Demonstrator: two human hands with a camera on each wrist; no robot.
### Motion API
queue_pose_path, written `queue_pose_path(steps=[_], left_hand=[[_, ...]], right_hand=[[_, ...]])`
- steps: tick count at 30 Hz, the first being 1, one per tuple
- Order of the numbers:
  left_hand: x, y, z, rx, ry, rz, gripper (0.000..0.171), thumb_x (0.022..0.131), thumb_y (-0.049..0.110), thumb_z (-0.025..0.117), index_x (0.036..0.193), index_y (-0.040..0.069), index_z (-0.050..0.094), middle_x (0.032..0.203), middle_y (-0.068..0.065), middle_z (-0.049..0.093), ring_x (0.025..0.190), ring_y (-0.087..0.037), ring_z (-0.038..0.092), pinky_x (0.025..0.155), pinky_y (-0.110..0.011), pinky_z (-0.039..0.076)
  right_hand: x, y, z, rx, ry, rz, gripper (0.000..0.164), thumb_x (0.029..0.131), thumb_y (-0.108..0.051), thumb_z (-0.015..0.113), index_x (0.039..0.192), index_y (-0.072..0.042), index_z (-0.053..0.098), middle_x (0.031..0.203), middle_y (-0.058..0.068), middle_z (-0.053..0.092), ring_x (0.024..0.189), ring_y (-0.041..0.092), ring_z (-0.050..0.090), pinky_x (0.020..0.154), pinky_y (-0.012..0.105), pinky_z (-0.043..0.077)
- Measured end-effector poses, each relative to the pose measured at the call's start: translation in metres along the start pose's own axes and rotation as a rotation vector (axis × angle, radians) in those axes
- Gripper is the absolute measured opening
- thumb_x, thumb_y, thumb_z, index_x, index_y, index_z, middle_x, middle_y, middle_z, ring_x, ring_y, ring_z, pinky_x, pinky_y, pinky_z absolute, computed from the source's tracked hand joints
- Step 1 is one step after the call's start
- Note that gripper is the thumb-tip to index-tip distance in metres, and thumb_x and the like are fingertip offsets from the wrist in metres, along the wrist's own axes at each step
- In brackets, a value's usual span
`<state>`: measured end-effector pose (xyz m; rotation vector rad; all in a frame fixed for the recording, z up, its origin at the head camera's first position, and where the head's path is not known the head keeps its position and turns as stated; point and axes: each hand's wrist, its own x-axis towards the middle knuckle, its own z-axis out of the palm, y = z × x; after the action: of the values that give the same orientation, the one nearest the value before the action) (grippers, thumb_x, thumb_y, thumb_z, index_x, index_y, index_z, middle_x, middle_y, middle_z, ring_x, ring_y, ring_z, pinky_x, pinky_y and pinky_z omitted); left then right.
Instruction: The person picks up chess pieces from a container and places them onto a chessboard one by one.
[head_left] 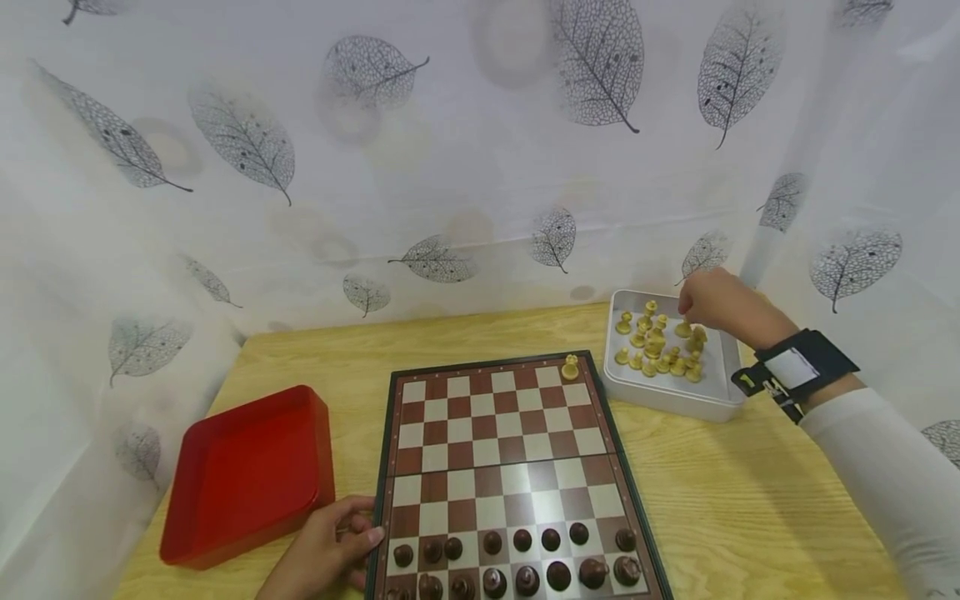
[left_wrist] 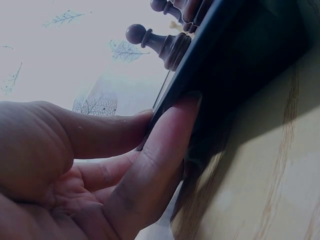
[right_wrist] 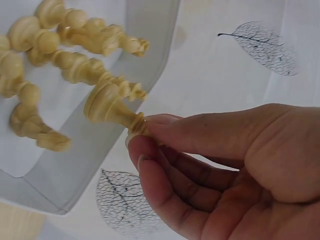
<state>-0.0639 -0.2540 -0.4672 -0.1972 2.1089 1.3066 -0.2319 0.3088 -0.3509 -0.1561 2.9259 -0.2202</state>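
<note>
A brown and cream chessboard lies on the table with dark chess pieces along its near rows. One light chess piece stands on its far right corner square. My left hand grips the board's left edge, thumb at the top and fingers lower down, as the left wrist view shows. Over the white box, my right hand pinches a light chess piece near its top, base pointing away from the fingers. The fingertips hide the piece's head, so I cannot tell its kind.
Several more light chess pieces stand and lie in the white box, right of the board. A red tray sits left of the board on the wooden table. Leaf-patterned white curtain hangs behind the table.
</note>
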Motion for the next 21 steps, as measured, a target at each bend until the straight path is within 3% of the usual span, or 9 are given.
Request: queue_pose_path(steps=[9, 21], left_hand=[[0.001, 0.000, 0.000, 0.016, 0.008, -0.002, 0.071, 0.094, 0.025, 0.077, 0.147, -0.009, 0.046, 0.102, -0.010, 0.070, 0.084, -0.019, 0.072, 0.074, -0.039, 0.067], [0.002, -0.001, 0.000, 0.011, 0.001, 0.006, 0.069, 0.095, 0.025, 0.076, 0.148, -0.010, 0.046, 0.103, -0.010, 0.069, 0.084, -0.019, 0.072, 0.074, -0.039, 0.067]], right_hand=[[-0.005, -0.023, -0.007, 0.019, 0.045, -0.014, 0.017, 0.092, 0.004, 0.067, 0.104, 0.011, 0.075, 0.103, 0.029, 0.074, 0.086, 0.033, 0.070, 0.076, 0.048, 0.062], [-0.014, -0.058, -0.009, 0.049, 0.089, -0.145, 0.018, 0.095, 0.004, 0.062, 0.105, 0.008, 0.077, 0.103, 0.026, 0.075, 0.086, 0.032, 0.073, 0.078, 0.050, 0.062]])
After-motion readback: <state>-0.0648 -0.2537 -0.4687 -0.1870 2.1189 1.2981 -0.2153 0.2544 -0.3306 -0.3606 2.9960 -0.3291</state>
